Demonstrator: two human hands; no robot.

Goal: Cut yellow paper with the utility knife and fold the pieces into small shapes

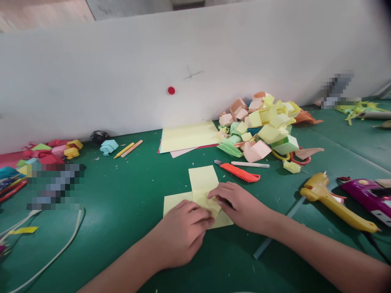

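A pale yellow paper (203, 181), partly folded into an uneven shape, lies on the green table (128, 195) in front of me. My left hand (183, 232) rests on its near edge with fingers curled and pressed down on the paper. My right hand (238, 203) lies on the paper's right side, fingertips pinching and pressing a fold near the middle. Both hands touch the same sheet.
An orange utility knife (240, 171) and a white pen (250, 164) lie just beyond the paper. A heap of folded paper pieces (262, 126) and yellow sheets (189, 136) sit by the white wall. A yellow glue gun (332, 199) lies right; paper shapes (51, 150) left.
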